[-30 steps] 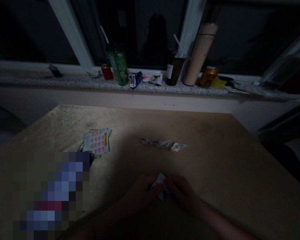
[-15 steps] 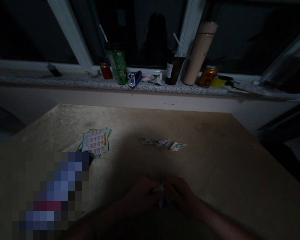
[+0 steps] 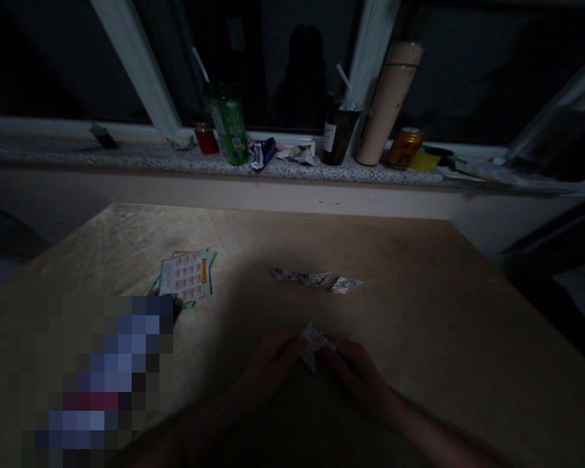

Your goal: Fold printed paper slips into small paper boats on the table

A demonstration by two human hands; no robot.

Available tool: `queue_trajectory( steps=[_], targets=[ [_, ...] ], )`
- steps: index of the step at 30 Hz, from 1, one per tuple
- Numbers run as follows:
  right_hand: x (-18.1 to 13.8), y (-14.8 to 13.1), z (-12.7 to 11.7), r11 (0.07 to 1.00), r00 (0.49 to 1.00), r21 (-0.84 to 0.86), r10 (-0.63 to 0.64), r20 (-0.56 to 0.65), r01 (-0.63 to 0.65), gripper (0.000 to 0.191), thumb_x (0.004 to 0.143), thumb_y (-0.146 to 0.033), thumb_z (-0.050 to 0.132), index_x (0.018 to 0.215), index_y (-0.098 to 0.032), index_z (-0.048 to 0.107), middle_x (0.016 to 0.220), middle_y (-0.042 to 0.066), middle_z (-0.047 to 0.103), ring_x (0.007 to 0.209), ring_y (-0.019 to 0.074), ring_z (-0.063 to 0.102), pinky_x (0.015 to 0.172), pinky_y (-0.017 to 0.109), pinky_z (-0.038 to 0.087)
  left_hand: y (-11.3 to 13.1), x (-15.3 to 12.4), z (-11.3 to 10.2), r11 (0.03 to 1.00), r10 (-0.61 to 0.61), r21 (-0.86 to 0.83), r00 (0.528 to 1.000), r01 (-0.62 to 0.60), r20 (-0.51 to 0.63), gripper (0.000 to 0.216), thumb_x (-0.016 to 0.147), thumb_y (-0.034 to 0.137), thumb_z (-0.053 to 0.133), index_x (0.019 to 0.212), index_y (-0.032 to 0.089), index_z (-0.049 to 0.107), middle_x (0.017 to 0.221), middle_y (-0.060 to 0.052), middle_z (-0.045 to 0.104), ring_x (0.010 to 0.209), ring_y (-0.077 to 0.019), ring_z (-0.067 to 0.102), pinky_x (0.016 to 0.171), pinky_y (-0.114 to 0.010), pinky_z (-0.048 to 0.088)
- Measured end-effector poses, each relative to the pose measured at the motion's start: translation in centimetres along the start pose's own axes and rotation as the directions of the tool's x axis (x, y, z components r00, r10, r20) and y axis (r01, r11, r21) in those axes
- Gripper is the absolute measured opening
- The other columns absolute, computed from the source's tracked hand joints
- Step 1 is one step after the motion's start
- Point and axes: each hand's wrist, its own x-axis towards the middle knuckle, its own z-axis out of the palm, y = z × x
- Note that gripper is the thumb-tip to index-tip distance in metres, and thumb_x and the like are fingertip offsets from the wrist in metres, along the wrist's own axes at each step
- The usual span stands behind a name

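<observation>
Between my two hands is a small folded piece of printed paper [image 3: 312, 346], its pointed corner facing away from me. My left hand [image 3: 275, 357] pinches its left edge, and my right hand [image 3: 353, 367] grips its right edge with the thumb on top. Farther out on the table lie a folded paper strip with pointed ends [image 3: 301, 277] and, just right of it, a smaller folded paper diamond [image 3: 346, 285]. Dim light and shadow hide the finer finger positions.
A stack of printed sheets [image 3: 185, 276] lies on the left of the table [image 3: 419, 273], beside a pixelated patch. Along the granite windowsill [image 3: 283, 170] stand a green cup [image 3: 231, 130], a dark cup [image 3: 338, 136], a tall pinkish flask [image 3: 390, 104] and an orange can [image 3: 404, 148].
My hands have moved slightly apart and away from me. The folded paper, mostly covered before, now shows as a diamond between them.
</observation>
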Motion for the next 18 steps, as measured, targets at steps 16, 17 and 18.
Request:
queue_trajectory(
  steps=[16, 17, 18],
  targets=[
    [-0.3, 1.1, 0.1, 0.970, 0.949, -0.233, -0.139, -0.283, 0.072, 0.028, 0.090, -0.026, 0.043, 0.062, -0.019, 0.043, 0.056, -0.004, 0.041, 0.050, 0.0099, 0.037, 0.047, 0.021, 0.030, -0.3, 0.1, 0.5, 0.987, -0.034, -0.162, 0.987, 0.009, -0.155, 0.024, 0.085, 0.036, 0.054, 0.102, 0.020, 0.058, 0.093, -0.002, 0.064, 0.085, -0.0192, 0.059, 0.075, -0.026, 0.044],
    [-0.3, 1.0, 0.0, 0.961, 0.930, -0.262, -0.176, -0.323, 0.091, 0.028, 0.089, -0.024, 0.044, 0.061, -0.019, 0.041, 0.055, -0.005, 0.039, 0.050, 0.0098, 0.036, 0.046, 0.021, 0.029, -0.5, 0.1, 0.6, 0.983, -0.032, -0.182, 0.982, -0.002, -0.184, 0.026, 0.083, 0.035, 0.057, 0.105, 0.021, 0.054, 0.096, -0.003, 0.062, 0.086, -0.0188, 0.058, 0.075, -0.027, 0.045],
    [-0.3, 1.0, 0.0, 0.952, 0.913, -0.287, -0.208, -0.352, 0.106, 0.028, 0.088, -0.022, 0.045, 0.061, -0.019, 0.040, 0.056, -0.005, 0.039, 0.050, 0.0098, 0.036, 0.046, 0.021, 0.029, -0.6, 0.1, 0.6, 0.984, -0.029, -0.178, 0.979, -0.007, -0.202, 0.027, 0.082, 0.033, 0.059, 0.104, 0.021, 0.052, 0.095, -0.003, 0.061, 0.084, -0.0182, 0.057, 0.074, -0.027, 0.045]
  ],
)
